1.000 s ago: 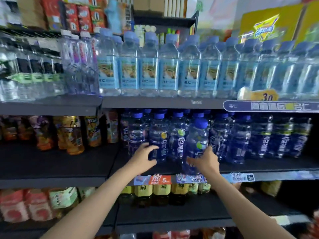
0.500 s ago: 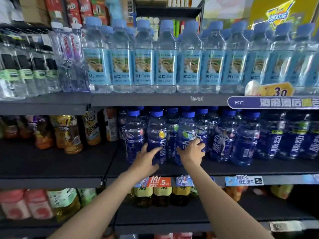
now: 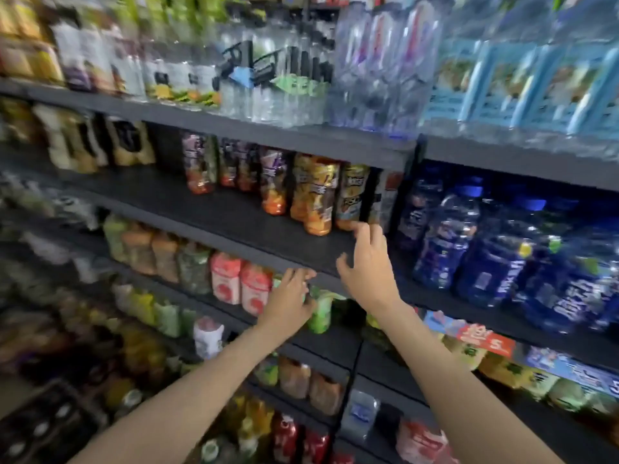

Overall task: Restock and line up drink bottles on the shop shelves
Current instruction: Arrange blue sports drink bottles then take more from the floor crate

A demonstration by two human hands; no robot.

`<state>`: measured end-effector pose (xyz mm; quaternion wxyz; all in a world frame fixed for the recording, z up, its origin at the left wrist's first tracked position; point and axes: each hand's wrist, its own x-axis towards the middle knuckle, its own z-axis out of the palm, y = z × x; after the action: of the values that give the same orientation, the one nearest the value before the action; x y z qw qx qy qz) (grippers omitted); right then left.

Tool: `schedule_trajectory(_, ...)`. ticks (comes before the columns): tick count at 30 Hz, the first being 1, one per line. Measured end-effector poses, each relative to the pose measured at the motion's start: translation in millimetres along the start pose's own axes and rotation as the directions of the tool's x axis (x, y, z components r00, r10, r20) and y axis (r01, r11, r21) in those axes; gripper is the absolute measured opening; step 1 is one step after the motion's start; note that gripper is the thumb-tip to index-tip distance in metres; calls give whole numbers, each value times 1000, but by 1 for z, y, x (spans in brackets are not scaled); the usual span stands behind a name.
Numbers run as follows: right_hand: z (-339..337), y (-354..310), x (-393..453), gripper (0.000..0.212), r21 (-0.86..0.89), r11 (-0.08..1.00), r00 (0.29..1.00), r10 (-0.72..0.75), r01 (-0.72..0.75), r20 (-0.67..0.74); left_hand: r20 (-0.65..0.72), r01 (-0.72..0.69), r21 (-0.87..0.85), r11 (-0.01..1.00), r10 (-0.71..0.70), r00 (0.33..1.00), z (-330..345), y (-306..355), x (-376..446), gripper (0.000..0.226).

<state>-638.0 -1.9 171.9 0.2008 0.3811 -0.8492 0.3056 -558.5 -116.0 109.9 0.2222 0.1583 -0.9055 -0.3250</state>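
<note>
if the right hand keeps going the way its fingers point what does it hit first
Probably the orange bottles: the right hand reaches up and in over the dark shelf, fingertips near their bases. Blur makes depth unclear.

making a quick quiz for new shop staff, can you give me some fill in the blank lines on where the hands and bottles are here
1. The right hand reaches toward the ___ juice bottles.
2. The dark blue bottles stand to the ___ of the juice bottles.
3. The left hand is at the shelf edge, ___ than the right hand.
4. Neither hand holds a ___.

Missing words: orange; right; lower; bottle
</note>
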Motion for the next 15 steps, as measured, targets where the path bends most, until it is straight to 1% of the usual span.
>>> schedule_trajectory(2,49,-51,5,45,-13,998,973,-49,54,225,33,161,23,987,-162,986,-39,-59,-28,46)
schedule_trajectory(4,102,-109,3,53,-14,998,894,-55,69,445,68,315,-17,949,-313,947,-80,-123,-64,44)
schedule_trajectory(6,157,-168,-3,54,24,992,769,-112,125,629,39,461,-44,886,-459,887,-124,-188,-104,39)
schedule_trajectory(8,212,-225,-14,52,113,977,604,-201,180,772,-26,582,-22,813,-582,813,-173,-255,-146,31)
schedule_trajectory(9,235,-251,-21,54,149,969,514,-231,196,826,-51,639,-12,769,-638,768,-196,-285,-169,29)
schedule_trajectory(10,258,-275,-26,56,173,964,441,-247,202,863,-66,695,-6,719,-693,717,-220,-312,-191,28)
schedule_trajectory(11,278,-297,-31,57,194,960,400,-261,200,879,-96,742,-15,671,-739,667,-244,-338,-210,27)
schedule_trajectory(13,315,-336,-33,57,228,959,375,-276,168,885,-182,814,-57,578,-808,561,-290,-382,-239,24)
schedule_trajectory(15,350,-369,-32,61,230,964,343,-264,137,902,-251,851,-80,518,-837,486,-328,-414,-257,24)
